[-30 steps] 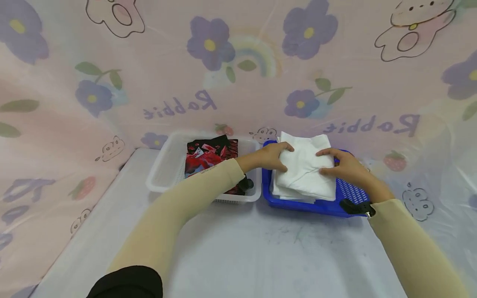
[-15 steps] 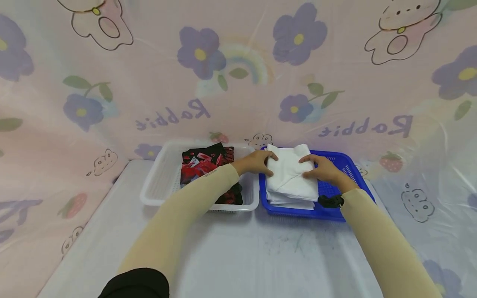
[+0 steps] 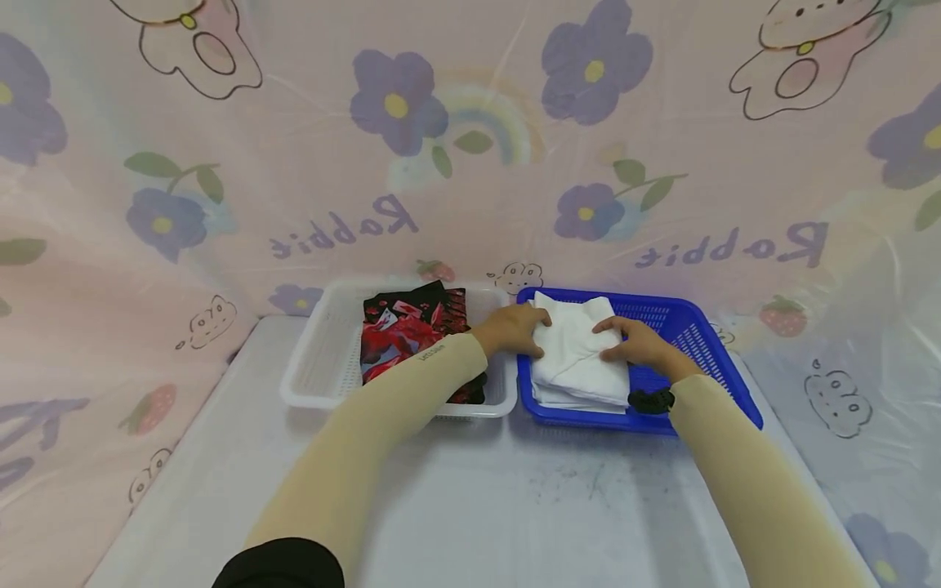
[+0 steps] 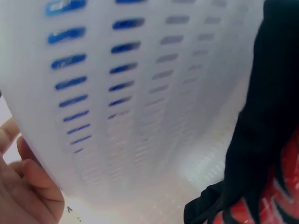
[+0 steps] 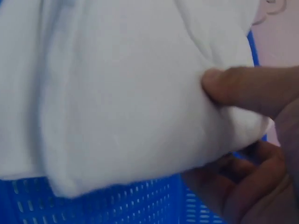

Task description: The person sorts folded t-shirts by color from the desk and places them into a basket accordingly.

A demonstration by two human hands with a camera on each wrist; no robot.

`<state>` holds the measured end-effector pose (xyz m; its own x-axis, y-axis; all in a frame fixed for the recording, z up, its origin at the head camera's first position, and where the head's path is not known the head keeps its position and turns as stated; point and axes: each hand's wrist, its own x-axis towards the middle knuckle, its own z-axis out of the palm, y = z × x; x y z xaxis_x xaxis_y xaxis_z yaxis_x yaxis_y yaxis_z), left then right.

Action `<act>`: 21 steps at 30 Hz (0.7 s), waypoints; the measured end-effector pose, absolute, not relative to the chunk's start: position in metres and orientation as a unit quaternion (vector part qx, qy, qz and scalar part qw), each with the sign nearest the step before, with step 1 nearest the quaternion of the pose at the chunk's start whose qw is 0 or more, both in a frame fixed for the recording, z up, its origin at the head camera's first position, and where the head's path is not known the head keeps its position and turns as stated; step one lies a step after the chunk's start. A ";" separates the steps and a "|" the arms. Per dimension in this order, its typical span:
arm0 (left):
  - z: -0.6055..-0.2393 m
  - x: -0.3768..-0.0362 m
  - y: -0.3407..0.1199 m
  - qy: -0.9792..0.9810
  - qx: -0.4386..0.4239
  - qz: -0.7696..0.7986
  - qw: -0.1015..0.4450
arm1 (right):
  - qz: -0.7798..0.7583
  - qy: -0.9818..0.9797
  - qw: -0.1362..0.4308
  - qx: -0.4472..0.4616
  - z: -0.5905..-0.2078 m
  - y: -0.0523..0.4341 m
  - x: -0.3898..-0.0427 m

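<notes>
White folded cloth (image 3: 577,359) lies in the blue basket (image 3: 706,343) atop a stack of the same; we judge the placing nearly done, only letting go remains. Our left hand (image 3: 515,328) holds its left edge, our right hand (image 3: 638,343) pinches its right edge, thumb on top. Beside it, touching, the white basket (image 3: 316,359) holds a black-and-red garment (image 3: 412,331) on the surface (image 3: 515,506).
</notes>
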<state>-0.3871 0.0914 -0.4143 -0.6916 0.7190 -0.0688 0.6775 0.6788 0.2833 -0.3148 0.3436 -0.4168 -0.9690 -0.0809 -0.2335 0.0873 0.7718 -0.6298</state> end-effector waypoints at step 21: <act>-0.420 -0.386 0.068 0.889 0.325 0.307 0.098 | -0.297 0.952 0.078 -0.018 -0.411 0.338 -0.304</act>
<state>-0.3863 0.0677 -0.4200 -0.7701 0.6374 0.0254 0.5178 0.6013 0.6086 -0.3037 0.3382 -0.4107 -0.9872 -0.0803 -0.1376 0.0122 0.8231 -0.5677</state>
